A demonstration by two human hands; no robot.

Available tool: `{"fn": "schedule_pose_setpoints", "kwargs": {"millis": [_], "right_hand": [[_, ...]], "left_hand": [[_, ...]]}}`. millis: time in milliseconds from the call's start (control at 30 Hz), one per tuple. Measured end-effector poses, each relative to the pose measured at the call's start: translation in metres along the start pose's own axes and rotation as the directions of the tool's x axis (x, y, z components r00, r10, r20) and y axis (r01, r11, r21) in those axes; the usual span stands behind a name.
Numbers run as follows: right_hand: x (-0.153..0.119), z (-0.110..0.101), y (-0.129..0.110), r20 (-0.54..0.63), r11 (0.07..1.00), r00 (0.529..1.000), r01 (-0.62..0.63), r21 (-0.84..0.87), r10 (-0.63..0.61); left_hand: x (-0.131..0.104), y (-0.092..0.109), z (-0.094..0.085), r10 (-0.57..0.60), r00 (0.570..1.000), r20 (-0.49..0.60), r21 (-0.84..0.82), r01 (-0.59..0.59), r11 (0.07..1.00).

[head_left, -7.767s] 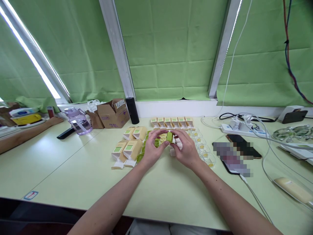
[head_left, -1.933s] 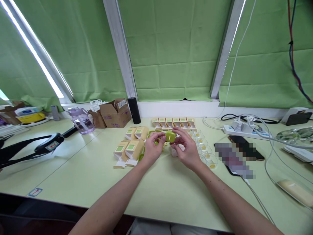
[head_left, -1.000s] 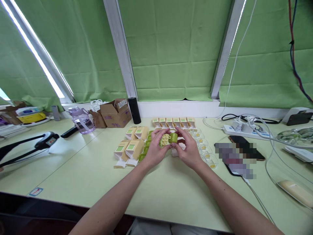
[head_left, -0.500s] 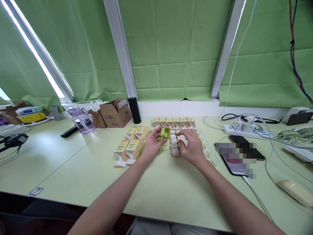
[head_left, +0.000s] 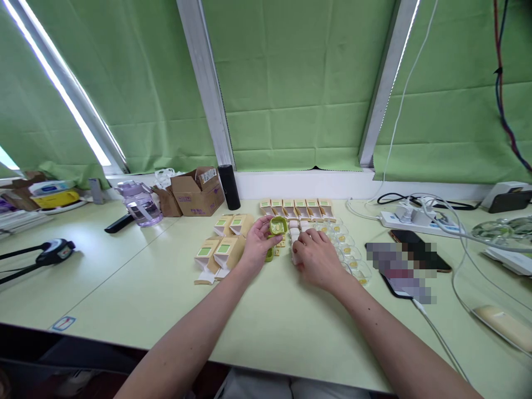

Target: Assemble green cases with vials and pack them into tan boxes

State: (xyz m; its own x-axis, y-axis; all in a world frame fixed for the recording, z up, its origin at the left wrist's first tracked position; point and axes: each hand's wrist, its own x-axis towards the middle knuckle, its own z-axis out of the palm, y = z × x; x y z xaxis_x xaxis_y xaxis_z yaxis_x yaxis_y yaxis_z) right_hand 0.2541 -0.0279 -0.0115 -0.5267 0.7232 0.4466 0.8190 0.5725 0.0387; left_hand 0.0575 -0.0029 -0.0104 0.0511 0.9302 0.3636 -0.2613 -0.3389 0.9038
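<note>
My left hand [head_left: 255, 245] pinches a small green square cup [head_left: 278, 226] between thumb and fingers, its open side turned towards me. Just right of it, my right hand [head_left: 319, 256] curls over rows of small white blocks [head_left: 294, 225], the fingertips closed on a block at the near end and partly hiding it. More green cups [head_left: 270, 255] sit on the table under my left hand. Clear plastic domes with yellow centres [head_left: 352, 252] stand in rows beside my right hand. Several cream cartons with green labels [head_left: 228, 248] lie left of my left hand.
Behind the hands runs a row of open cream cartons [head_left: 297, 209]. Cardboard box [head_left: 198, 194], black cylinder [head_left: 229, 187] and purple bottle [head_left: 141, 205] stand back left. Two phones [head_left: 419, 249], a power strip [head_left: 419, 221], cables and a mouse [head_left: 502, 327] lie right.
My left hand has tipped the green cup so its inside faces me. My right hand has moved left and down, its fingers curling over the near white blocks.
</note>
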Motion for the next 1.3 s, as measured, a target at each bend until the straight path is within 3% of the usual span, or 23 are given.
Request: {"fn": "schedule_pose_setpoints", "kwargs": {"millis": [233, 333, 400, 467, 500, 567, 633, 667, 733, 800, 967, 1300], "right_hand": [[0.001, -0.003, -0.001, -0.012, 1.0, 1.0, -0.012, 0.001, 0.012], [0.001, -0.005, 0.0, -0.082, 0.987, 0.993, -0.07, 0.146, 0.082], [0.003, -0.006, 0.002, -0.129, 0.927, 0.974, -0.128, 0.352, 0.184], [0.006, -0.006, 0.006, -0.137, 0.759, 0.938, -0.167, 0.629, 0.32], [0.008, -0.005, 0.008, -0.114, 0.62, 0.915, -0.167, 0.767, 0.387], [0.011, -0.005, 0.012, 0.005, 0.252, 0.885, -0.138, 0.958, 0.465], [0.013, -0.005, 0.015, 0.122, -0.097, 0.871, -0.086, 0.992, 0.475], [0.014, -0.005, 0.016, 0.161, -0.226, 0.866, -0.057, 0.972, 0.474], [0.016, -0.005, 0.017, 0.208, -0.39, 0.854, -0.006, 0.921, 0.478], [0.016, -0.006, 0.016, 0.244, -0.488, 0.848, 0.019, 0.873, 0.47], [0.015, -0.009, 0.012, 0.277, -0.588, 0.871, 0.017, 0.809, 0.405], [0.012, -0.015, -0.001, 0.204, -0.491, 0.894, 0.021, 0.871, 0.4]], "left_hand": [[0.0, 0.0, 0.001, -0.006, 0.999, -0.036, -0.018, 0.006, 1.0], [0.001, -0.001, 0.0, 0.001, 0.998, -0.058, -0.006, -0.002, 1.0], [0.002, -0.001, -0.001, 0.013, 0.997, -0.077, 0.003, -0.013, 1.0], [0.002, -0.001, -0.001, 0.026, 0.995, -0.095, 0.008, -0.026, 1.0], [0.002, -0.001, -0.001, 0.029, 0.994, -0.103, 0.007, -0.029, 1.0], [0.001, 0.001, 0.0, 0.022, 0.993, -0.115, -0.004, -0.023, 1.0], [0.0, 0.002, 0.001, 0.009, 0.992, -0.126, -0.02, -0.012, 1.0], [0.0, 0.003, 0.002, 0.006, 0.991, -0.131, -0.027, -0.009, 1.0], [0.0, 0.004, 0.002, 0.005, 0.991, -0.137, -0.028, -0.009, 1.0], [0.0, 0.003, 0.003, 0.007, 0.99, -0.138, -0.018, -0.01, 1.0], [0.0, 0.002, 0.003, 0.004, 0.993, -0.12, 0.008, -0.003, 1.0], [0.0, 0.004, 0.004, 0.018, 0.995, -0.098, 0.053, -0.013, 0.998]]}}
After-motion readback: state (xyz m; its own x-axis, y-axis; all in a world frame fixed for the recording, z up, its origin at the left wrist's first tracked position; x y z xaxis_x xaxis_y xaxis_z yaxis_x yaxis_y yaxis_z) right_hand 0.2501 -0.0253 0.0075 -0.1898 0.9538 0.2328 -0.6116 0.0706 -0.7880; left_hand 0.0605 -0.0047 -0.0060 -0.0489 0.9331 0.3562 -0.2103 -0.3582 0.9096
